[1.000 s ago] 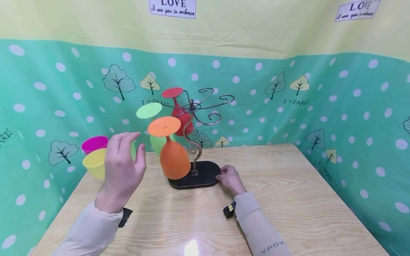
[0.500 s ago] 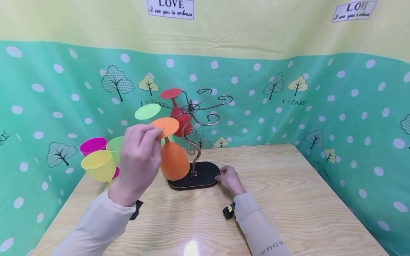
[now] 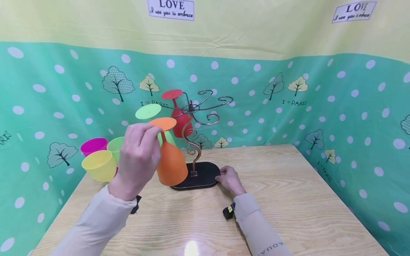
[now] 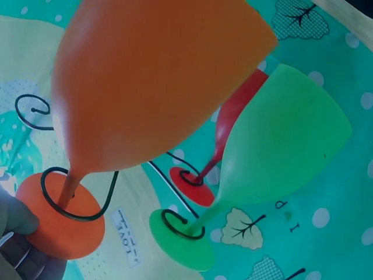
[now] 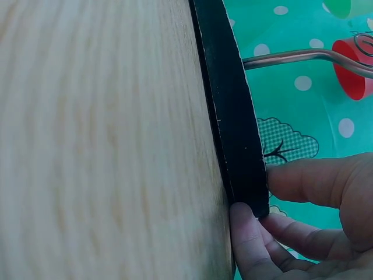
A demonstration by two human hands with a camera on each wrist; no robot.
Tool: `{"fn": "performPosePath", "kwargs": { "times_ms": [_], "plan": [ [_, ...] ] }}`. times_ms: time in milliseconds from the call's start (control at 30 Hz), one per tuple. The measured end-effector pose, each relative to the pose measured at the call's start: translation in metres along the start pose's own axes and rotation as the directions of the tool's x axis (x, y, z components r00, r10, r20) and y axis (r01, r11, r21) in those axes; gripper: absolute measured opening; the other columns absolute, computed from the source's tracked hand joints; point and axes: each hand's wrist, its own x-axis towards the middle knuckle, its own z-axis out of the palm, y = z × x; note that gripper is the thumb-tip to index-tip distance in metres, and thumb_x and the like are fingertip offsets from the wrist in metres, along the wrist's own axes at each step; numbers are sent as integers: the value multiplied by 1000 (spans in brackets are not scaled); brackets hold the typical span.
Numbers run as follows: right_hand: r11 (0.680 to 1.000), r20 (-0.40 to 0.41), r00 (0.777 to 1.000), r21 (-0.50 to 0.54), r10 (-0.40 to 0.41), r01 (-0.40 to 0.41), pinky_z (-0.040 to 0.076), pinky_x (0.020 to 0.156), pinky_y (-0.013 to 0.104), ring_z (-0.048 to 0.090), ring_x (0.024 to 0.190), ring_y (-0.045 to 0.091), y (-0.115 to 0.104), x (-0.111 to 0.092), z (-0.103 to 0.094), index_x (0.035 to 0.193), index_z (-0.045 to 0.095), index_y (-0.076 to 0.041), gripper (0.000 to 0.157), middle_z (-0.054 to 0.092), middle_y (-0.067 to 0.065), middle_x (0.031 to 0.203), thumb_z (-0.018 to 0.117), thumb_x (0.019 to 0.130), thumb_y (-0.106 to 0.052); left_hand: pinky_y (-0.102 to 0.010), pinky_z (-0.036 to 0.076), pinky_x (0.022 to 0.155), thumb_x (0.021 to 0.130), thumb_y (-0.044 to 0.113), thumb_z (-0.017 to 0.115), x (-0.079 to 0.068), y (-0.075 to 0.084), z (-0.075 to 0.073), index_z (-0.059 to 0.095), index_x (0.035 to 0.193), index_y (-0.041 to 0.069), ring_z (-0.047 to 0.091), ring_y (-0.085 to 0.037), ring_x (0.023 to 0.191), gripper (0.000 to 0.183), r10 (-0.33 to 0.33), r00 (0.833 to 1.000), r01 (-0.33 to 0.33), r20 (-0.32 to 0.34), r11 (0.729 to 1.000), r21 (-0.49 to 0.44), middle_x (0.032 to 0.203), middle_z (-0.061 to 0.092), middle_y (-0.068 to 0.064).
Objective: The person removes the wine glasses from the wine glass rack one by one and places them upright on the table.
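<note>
An orange goblet (image 3: 172,160) hangs upside down at the left front of a metal goblet rack (image 3: 196,145). My left hand (image 3: 137,156) pinches the rim of its foot; in the left wrist view a curled rack hook (image 4: 87,219) still loops round the stem. Behind it a green goblet (image 4: 280,140) and a red goblet (image 3: 182,119) hang upside down from other hooks. With thumb and fingers, my right hand (image 3: 230,179) grips the right end of the rack's black base (image 3: 205,174), as the right wrist view (image 5: 247,134) shows close up.
At the table's left stand upright goblets: a yellow one (image 3: 99,166), a magenta one (image 3: 93,145) and a green one (image 3: 116,144), partly behind my left hand. Three bare hooks spread over the rack's right side. A patterned curtain (image 3: 256,81) encloses the wooden table (image 3: 272,199).
My left hand has moved right from near the upright goblets and taken hold of the orange goblet's foot. The orange goblet has shifted slightly left and down. My right hand stays on the base.
</note>
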Motion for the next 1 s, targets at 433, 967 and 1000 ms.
{"fn": "performPosePath", "kwargs": {
  "times_ms": [433,967,1000],
  "plan": [
    [1000,-6,1000,5,5,-5,46,70,32,53,81,21,-1,-1,0,104,55,-1,32,56,8,92,69,75,-6,-37,43,66,83,-5,49,12,-18,9,61,84,-6,49,-33,75,12,-69,994,66,83,997,36,81,55,-19],
    [1000,7,1000,8,-13,13,46,71,32,53,83,21,0,-2,-2,106,55,0,34,56,10,94,69,75,-6,-36,47,69,80,-8,54,33,-15,21,65,81,-4,53,-29,75,11,-151,978,155,146,988,-15,77,57,-14],
    [1000,6,1000,5,-12,12,46,71,32,53,83,21,0,-2,-2,106,55,0,34,56,9,94,69,75,-6,-36,47,69,80,-8,54,34,-13,22,65,81,-3,53,-28,75,11,-151,978,155,146,988,-21,78,57,-14]
  ]
}}
